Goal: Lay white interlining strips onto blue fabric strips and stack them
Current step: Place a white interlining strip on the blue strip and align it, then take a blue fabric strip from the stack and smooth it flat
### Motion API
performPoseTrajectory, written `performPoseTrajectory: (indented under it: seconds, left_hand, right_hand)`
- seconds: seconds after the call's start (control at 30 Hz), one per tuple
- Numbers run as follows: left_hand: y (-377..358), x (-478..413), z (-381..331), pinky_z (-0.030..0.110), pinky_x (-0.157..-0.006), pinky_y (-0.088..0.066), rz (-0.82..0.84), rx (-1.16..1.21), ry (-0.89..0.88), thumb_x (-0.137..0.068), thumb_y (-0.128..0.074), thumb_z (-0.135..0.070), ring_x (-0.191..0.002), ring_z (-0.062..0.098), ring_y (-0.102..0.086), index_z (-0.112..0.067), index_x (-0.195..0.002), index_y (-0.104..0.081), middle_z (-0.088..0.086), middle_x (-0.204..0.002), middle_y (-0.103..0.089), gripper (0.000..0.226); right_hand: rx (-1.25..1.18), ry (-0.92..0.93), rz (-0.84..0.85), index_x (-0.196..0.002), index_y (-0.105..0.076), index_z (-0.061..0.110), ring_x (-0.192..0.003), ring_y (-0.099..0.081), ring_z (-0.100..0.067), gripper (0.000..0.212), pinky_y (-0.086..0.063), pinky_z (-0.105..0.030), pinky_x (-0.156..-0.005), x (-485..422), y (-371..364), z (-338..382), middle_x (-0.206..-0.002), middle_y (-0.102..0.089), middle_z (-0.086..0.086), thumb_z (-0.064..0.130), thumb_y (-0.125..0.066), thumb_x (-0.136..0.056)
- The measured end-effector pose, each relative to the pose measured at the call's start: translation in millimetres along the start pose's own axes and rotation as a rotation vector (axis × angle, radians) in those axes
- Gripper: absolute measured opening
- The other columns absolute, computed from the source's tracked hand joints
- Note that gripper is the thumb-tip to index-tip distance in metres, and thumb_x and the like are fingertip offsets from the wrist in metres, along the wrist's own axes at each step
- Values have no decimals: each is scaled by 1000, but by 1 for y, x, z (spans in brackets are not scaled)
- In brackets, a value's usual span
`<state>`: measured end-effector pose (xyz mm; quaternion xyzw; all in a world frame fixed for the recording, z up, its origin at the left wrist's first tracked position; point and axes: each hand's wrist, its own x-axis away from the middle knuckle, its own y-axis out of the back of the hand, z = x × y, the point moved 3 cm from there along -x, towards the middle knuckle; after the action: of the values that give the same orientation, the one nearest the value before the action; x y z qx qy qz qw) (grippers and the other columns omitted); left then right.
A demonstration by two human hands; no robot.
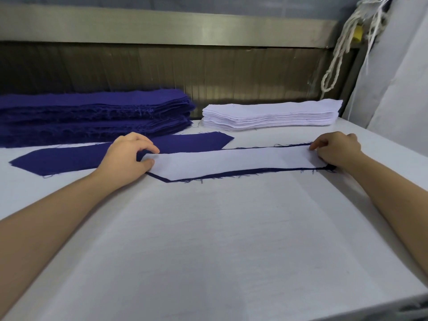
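Observation:
A white interlining strip (231, 162) lies on a blue fabric strip (220, 176), whose edge shows as a thin dark border along the front and back. My left hand (129, 156) pinches the strip's left end between thumb and fingers. At the right end, my right hand (335, 149) pinches the far corner with curled fingers. A second blue strip (76, 158) lies flat behind and to the left, partly under my left hand. At the back stand a tall pile of blue strips (92, 114) and a pile of white interlining strips (271, 115).
The work goes on upon a white padded table (208, 239). A metal-edged machine opening (162, 66) runs along the back. White cords (340, 54) hang at the upper right beside a white fabric panel (398, 77).

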<state>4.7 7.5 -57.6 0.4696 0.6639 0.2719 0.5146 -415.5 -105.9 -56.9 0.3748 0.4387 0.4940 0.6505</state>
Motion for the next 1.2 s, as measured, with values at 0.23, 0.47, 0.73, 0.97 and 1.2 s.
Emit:
performPoseTrajectory:
  seconds: [0.23, 0.47, 0.73, 0.97, 1.2]
  left_hand:
    - [0, 1, 2, 37, -94, -35, -6, -46, 2, -86, -62, -9, -105, 23, -49, -19, -93, -73, -3, -106, -66, 17]
    - [1, -14, 1, 43, -99, -37, -36, 4, 70, -85, -62, -10, -108, 26, -49, -22, -92, -72, -1, -107, -65, 17]
    - [15, -57, 2, 44, -95, -34, -279, -90, 97, -88, -60, -15, -112, 36, -45, -18, -111, -66, 8, -119, -59, 24]
    - [12, -92, 18, 42, -94, -30, -340, -185, 252, -93, -56, -26, -119, 36, -38, -22, -119, -61, 7, -128, -52, 28]
    - [10, -93, 26, 39, -92, -29, -389, -146, 226, -93, -54, -25, -116, 33, -41, -23, -113, -63, 4, -123, -56, 22]
  right_hand:
    - [37, 128, -167, -99, -74, 17, -106, -41, -39, 34, -33, -37, -85, 7, 3, 15, -102, -66, -12, 3, -45, -88]
    - [-68, 417, -127, -100, -73, 10, -105, -52, -33, 31, -40, -33, -88, 12, -11, 82, -106, -69, -10, 0, -48, -85]
    - [-134, 662, -73, -123, -62, 14, -114, -52, -29, 37, -42, -35, -96, 4, -42, 219, -123, -60, -10, 7, -41, -93]
    - [-82, 845, -137, -142, -40, 21, -117, -42, -30, 44, -37, -37, -97, -3, -59, 309, -129, -46, -10, 18, -40, -98]
    - [60, 1082, -277, -128, -57, 21, -113, -44, -24, 33, -35, -33, -89, -7, -62, 344, -121, -50, -5, 23, -39, -100]
